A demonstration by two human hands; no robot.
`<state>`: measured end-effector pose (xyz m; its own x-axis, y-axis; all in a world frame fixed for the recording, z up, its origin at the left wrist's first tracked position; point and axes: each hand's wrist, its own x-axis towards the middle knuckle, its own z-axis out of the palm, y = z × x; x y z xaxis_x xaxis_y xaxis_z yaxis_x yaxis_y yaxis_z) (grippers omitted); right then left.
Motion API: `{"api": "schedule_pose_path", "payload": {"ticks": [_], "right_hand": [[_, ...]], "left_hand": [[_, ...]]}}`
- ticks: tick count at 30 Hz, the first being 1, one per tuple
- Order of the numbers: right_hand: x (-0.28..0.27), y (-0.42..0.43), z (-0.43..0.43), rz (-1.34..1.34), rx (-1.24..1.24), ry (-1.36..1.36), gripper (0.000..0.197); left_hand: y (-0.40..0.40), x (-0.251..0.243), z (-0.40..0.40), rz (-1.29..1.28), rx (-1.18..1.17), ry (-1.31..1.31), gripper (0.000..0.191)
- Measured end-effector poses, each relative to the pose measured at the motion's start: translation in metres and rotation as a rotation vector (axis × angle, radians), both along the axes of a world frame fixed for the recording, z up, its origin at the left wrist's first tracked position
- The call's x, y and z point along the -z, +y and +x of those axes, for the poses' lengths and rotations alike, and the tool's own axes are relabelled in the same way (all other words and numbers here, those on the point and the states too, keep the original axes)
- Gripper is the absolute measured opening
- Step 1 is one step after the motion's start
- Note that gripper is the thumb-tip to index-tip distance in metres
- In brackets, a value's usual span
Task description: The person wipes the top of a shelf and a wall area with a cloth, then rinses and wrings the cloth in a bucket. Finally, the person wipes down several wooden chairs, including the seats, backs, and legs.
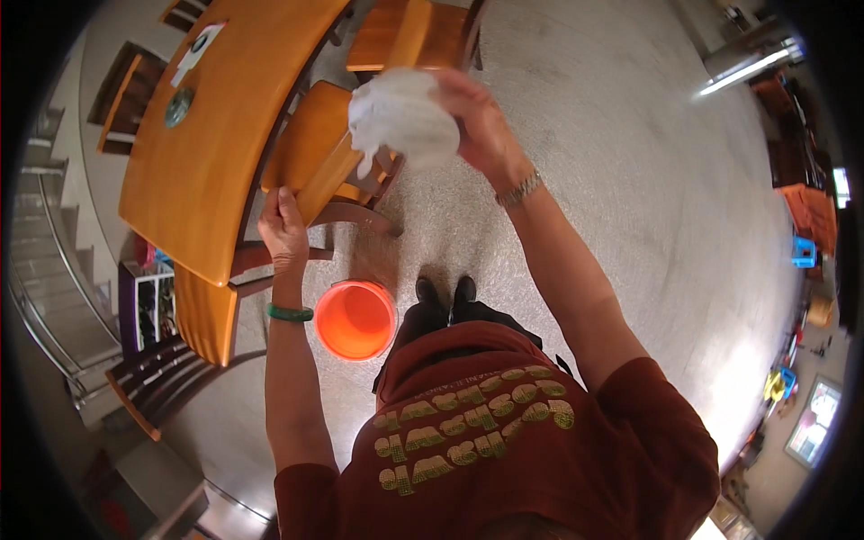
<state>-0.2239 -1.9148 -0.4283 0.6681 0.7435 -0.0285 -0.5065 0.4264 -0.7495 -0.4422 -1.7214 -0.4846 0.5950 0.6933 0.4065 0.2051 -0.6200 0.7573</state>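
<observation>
My left hand (283,219) grips the near end of the top rail (331,179) of a wooden chair. Thumb on top, it sits close to the table's edge. In my right hand (482,121) is a white cloth (405,118), bunched and blurred, with a loose corner hanging down. The cloth covers the far part of the rail from my view; whether it touches the wood I cannot tell. Beyond the rail shows the chair's orange-brown seat (314,131). An orange bucket (356,320) stands on the floor left of my feet; no water is clearly visible in it.
A long wooden table (223,135) runs along the left, bearing a glass ashtray-like dish (179,107) and a white paper-like item (196,54). Another chair (378,34) stands farther off, and one more (209,317) is at the table's near end. Stairs with metal rails (50,270) rise far left.
</observation>
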Motion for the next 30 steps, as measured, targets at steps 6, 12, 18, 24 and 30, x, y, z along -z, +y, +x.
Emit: {"api": "schedule_pose_path", "payload": {"ticks": [6, 12, 18, 24, 30], "right_hand": [[0.041, 0.064, 0.058, -0.161, 0.278, -0.376, 0.027], [0.036, 0.078, 0.048, -0.437, 0.628, -1.468, 0.028], [0.014, 0.083, -0.030, -0.640, 0.525, -1.642, 0.042], [0.032, 0.090, -0.081, -0.406, 0.494, -1.708, 0.038], [0.044, 0.089, 0.022, -0.470, 0.517, -1.769, 0.035]], "left_hand": [[-0.007, -0.005, 0.010, -0.044, -0.044, -0.003, 0.029], [-0.005, -0.002, 0.009, -0.104, -0.032, -0.073, 0.028], [-0.007, -0.007, 0.011, -0.056, -0.040, -0.099, 0.027], [-0.008, -0.001, 0.009, 0.010, -0.010, -0.053, 0.027], [-0.011, -0.004, 0.005, -0.175, -0.076, -0.050, 0.026]]}}
